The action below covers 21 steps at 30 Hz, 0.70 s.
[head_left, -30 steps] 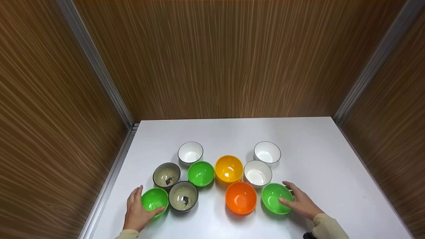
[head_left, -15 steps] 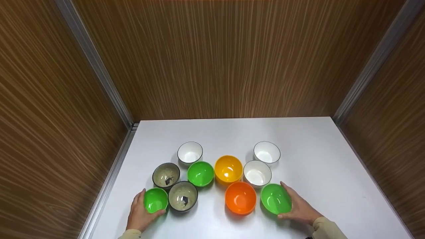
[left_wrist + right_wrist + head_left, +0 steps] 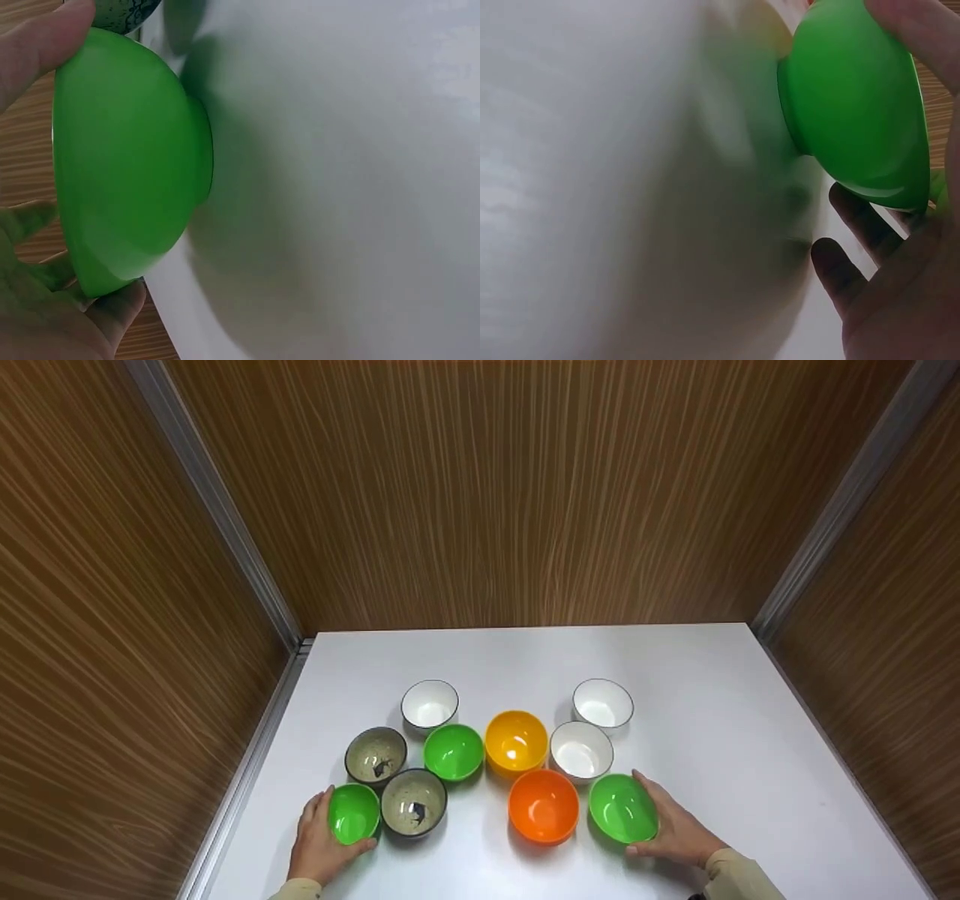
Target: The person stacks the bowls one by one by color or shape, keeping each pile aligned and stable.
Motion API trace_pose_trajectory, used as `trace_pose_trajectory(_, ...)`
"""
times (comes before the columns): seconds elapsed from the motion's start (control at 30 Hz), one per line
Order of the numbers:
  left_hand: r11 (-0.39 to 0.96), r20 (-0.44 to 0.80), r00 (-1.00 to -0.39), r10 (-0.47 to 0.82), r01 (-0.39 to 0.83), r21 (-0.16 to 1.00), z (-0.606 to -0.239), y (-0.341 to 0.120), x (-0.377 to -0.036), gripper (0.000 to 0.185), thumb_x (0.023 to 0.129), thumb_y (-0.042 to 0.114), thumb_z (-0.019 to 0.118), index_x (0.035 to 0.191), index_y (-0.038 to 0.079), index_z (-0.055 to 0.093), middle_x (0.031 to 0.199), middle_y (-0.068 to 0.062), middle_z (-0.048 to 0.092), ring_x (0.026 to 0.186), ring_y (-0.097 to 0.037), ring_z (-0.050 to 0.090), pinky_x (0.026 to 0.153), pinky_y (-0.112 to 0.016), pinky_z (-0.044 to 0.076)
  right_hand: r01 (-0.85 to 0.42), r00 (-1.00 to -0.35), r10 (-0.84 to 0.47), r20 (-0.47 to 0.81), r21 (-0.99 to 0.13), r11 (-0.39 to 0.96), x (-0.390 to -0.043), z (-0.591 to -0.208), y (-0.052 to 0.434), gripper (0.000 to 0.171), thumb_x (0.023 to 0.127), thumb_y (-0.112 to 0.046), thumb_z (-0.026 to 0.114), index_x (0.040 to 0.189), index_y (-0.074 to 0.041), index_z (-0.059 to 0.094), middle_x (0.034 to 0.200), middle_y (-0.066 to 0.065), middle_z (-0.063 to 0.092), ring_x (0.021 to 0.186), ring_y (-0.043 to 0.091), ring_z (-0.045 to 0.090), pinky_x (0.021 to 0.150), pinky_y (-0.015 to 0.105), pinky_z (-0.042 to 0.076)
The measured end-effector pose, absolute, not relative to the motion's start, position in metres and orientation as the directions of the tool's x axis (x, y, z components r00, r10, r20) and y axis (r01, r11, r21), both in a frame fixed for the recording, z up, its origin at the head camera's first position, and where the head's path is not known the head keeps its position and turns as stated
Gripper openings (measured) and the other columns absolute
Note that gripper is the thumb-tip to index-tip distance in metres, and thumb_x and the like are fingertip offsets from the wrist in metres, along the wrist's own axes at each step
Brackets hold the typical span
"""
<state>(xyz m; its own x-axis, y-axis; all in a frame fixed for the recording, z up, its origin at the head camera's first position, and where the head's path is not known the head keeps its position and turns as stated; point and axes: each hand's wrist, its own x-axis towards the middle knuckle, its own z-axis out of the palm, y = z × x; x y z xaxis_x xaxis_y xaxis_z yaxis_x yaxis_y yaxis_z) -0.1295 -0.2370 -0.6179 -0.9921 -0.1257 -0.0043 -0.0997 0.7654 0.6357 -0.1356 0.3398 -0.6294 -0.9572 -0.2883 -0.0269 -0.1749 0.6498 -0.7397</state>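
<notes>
Since a second ago both outer green bowls have tipped up off their flat seat: each hand has slid from resting against a rim to cupping the bowl's outer wall, so the mouths now face inward. At lower left of the head view, the left hand (image 3: 319, 847) curls fingers and thumb round the left green bowl (image 3: 352, 814), which sits tilted just beside a speckled grey bowl (image 3: 413, 802). Rightward stand the orange bowl (image 3: 544, 806) and, above it, the yellow bowl (image 3: 516, 742), upright on the white table (image 3: 712, 697). At lower right the right hand (image 3: 679, 829) grips the right green bowl (image 3: 622, 808) the same way, its foot lifted, as the wrist view confirms.
</notes>
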Motion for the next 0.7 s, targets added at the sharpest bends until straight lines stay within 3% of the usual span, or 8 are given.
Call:
trace_pose_trajectory(0.4, 0.771, 0.124, -0.975, -0.184, -0.065, 0.634, -0.595, -0.245, -0.127, 0.113, 0.060, 0.042, 0.089, 0.146, 0.000, 0.029, 0.141, -0.025, 0.032, 0.126, -0.045, 0.038, 0.101, -0.063, 0.037, -0.163, -0.960, -0.277, -0.034, -0.737, 0.656, -0.135, -0.630, 0.339, 0.129, 0.057, -0.045, 0.090, 0.153, -0.005, 0.014, 0.152, 0.025, 0.026, 0.136, 0.048, 0.027, 0.106, 0.067, 0.023)
trace_pose_trajectory(0.7, 0.781, 0.332, -0.934, -0.134, 0.107, 0.615, -0.556, -0.224, -0.130, 0.111, 0.056, 0.037, 0.091, 0.144, 0.001, 0.034, 0.140, -0.022, 0.036, 0.122, -0.042, 0.042, 0.094, -0.064, 0.043, -0.144, -0.963, -0.265, -0.047, -0.741, 0.656, -0.134, -0.630, 0.337, 0.129, 0.056, -0.045, 0.090, 0.153, -0.005, 0.015, 0.152, 0.025, 0.026, 0.136, 0.048, 0.027, 0.106, 0.068, 0.023)
